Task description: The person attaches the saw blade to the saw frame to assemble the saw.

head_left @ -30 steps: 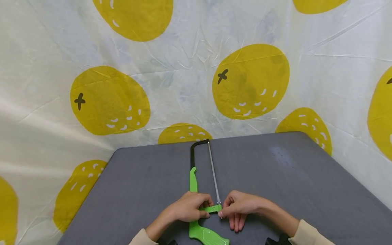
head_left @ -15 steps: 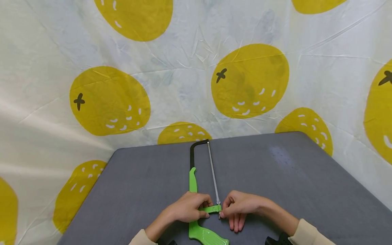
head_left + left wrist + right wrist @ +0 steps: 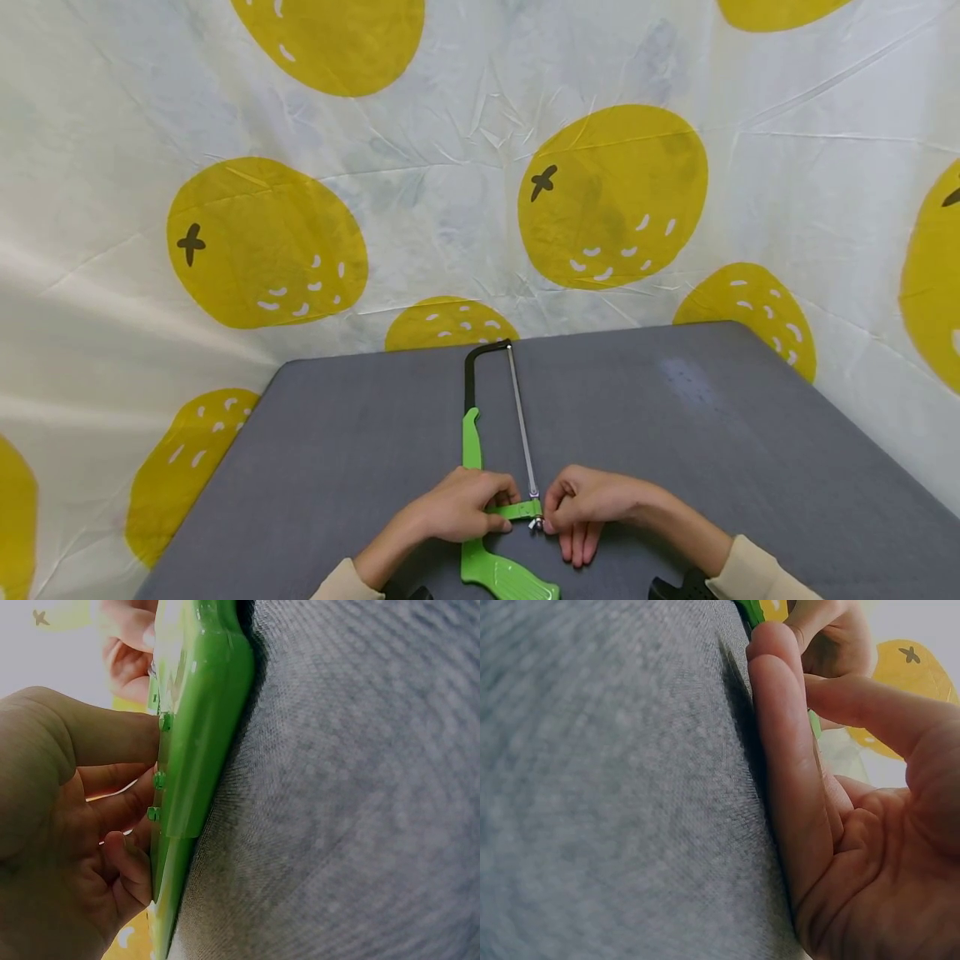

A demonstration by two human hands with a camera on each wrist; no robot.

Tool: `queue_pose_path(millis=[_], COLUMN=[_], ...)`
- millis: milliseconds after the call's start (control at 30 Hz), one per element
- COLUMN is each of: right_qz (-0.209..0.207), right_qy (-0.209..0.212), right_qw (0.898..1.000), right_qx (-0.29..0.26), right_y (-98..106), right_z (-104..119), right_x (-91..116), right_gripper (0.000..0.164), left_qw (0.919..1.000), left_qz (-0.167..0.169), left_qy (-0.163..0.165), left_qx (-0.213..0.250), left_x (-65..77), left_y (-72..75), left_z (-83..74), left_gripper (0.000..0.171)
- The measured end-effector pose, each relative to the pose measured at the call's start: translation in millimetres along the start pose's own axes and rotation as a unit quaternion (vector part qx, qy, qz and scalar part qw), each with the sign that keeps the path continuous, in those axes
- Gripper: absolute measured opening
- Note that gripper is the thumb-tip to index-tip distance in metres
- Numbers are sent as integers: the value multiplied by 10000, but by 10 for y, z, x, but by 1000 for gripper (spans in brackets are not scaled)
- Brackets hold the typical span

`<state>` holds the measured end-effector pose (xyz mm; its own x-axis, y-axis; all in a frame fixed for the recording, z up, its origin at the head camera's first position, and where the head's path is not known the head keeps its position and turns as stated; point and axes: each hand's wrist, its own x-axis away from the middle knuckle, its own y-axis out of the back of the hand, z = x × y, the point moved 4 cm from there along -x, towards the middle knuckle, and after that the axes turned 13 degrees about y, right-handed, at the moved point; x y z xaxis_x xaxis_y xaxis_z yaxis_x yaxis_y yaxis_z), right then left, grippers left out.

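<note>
A hacksaw with a green grip and a black front bow lies flat, pointing away from me. Its thin metal blade runs along the right side. My left hand holds the green crosspiece at the near end, thumb on the near side and fingers on the far side. Beyond that crosspiece a small metal wing nut shows at the blade's near end. Thumb and forefinger of my right hand pinch at its right side. The other right fingers lie stretched along the cloth.
A grey cloth-covered table spreads under the saw. Behind it hangs a white curtain with large yellow fruit prints. The saw's front bow reaches the table's back edge.
The right fingertips have shifted slightly around the wing nut, which has turned and shows more plainly now. The left hand and the hacksaw stay in place.
</note>
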<state>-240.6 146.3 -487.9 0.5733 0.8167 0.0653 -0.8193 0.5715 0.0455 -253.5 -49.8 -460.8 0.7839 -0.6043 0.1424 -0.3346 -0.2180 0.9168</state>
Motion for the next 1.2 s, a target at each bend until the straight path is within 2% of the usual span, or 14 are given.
queue_pose_path(millis=[300, 600, 833, 1200], right_qz=[42, 103, 107, -69], right_qy=[-30, 46, -5, -71], right_qw=[9998, 9999, 9999, 9997], right_qx=[-170, -51, -71, 223], right_y=[-25, -11, -12, -20], right_z=[48, 66, 73, 89], right_x=[-3, -2, -3, -43], right_gripper=[8, 15, 17, 30], left_qw=[9999, 10000, 10000, 9998], left_qz=[83, -25, 21, 104], left_qy=[51, -44, 35, 151], left_qx=[95, 9, 7, 97], left_x=[18, 14, 14, 38], left_y=[24, 39, 46, 76], left_z=[-6, -4, -13, -11], left_gripper=[19, 19, 18, 17])
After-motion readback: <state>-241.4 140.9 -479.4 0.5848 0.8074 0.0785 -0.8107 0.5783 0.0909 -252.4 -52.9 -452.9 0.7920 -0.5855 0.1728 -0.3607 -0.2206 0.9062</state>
